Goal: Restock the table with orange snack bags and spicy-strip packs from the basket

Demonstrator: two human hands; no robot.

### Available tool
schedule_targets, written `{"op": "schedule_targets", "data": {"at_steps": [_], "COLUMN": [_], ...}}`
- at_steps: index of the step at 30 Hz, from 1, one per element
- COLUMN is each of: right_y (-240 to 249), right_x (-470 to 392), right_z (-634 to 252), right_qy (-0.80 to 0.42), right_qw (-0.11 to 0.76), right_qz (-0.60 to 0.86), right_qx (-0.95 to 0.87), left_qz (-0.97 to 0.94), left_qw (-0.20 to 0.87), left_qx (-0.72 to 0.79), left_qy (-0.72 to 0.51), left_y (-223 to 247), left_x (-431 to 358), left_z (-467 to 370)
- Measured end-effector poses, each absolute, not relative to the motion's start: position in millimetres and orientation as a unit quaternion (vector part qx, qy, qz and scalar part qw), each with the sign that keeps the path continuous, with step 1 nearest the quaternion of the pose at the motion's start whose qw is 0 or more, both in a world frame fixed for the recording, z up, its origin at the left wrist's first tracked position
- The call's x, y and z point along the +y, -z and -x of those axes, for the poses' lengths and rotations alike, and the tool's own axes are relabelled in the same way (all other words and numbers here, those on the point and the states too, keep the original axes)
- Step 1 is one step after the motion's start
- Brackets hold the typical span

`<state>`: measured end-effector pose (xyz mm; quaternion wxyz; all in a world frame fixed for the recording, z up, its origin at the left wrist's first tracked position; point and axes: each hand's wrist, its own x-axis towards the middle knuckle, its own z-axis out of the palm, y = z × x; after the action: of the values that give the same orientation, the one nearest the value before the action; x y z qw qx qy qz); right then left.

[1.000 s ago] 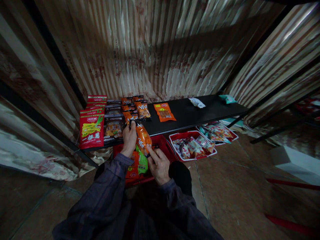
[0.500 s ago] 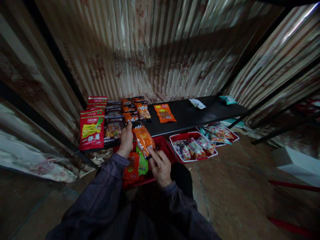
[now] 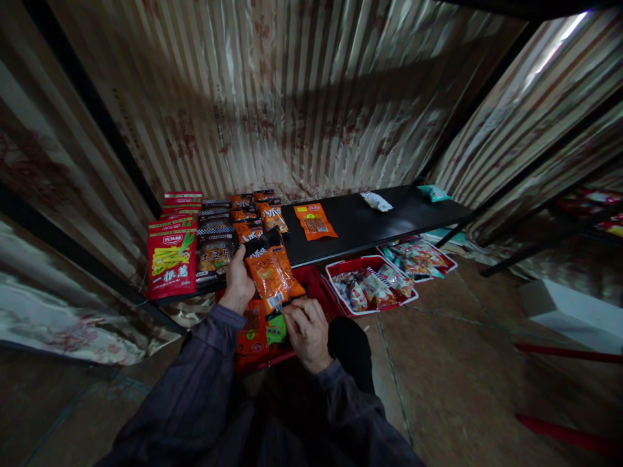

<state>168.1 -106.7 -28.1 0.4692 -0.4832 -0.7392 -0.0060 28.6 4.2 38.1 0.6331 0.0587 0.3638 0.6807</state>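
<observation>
Two overlapping orange-and-black snack bags (image 3: 267,275) are held up over a red basket (image 3: 318,288). My left hand (image 3: 238,282) grips them at their upper left, its thumb on the front bag. My right hand (image 3: 307,327) has its fingers curled and pinched at the lower right edge of the rear bag. Behind my hands, on the black shelf (image 3: 350,230), stand rows of similar orange bags (image 3: 272,216), brown potato-chip bags (image 3: 214,253) and red snack bags (image 3: 171,256). Inside the basket below lie orange bags (image 3: 252,329) and a green packet (image 3: 276,329).
A flat orange bag (image 3: 315,222), a white packet (image 3: 376,201) and a teal packet (image 3: 434,192) lie along the shelf. Baskets of small packets (image 3: 372,311) stand on the floor. A white box (image 3: 569,318) is at right, and metal posts (image 3: 92,104) frame the shelf.
The held bags have turned more upright and spread apart, so a second one shows behind the first. My right fingers have curled in at the lower edge. The view has shifted slightly.
</observation>
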Motion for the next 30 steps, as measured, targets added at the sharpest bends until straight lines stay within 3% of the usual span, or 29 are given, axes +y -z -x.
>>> {"op": "schedule_targets", "data": {"at_steps": [4, 8, 12, 18, 30], "right_y": [31.6, 29.5, 22.0, 26.5, 39.1], "right_x": [-109.3, -100.1, -91.5, -91.7, -95.9], "right_z": [-166.4, -163.4, -161.4, -162.7, -167.4], "right_qy": [-0.084, -0.332, -0.519, -0.555, -0.491], "right_qw": [0.547, 0.650, 0.653, 0.654, 0.645], "right_qz": [0.510, 0.528, 0.471, 0.452, 0.488], "right_qx": [-0.658, -0.434, -0.288, -0.244, -0.324], "left_qz": [-0.055, -0.049, -0.028, -0.067, -0.080], "left_qw": [0.634, 0.640, 0.633, 0.651, 0.697], "left_qx": [0.353, 0.339, 0.338, 0.306, 0.345], "left_qy": [-0.686, -0.688, -0.696, -0.691, -0.624], "left_y": [-34.6, -28.6, -24.8, -26.6, -17.8], "left_x": [0.3, -3.5, -5.2, -8.0, -2.5], "left_z": [-25.7, -24.5, -25.0, -22.9, -17.0]}}
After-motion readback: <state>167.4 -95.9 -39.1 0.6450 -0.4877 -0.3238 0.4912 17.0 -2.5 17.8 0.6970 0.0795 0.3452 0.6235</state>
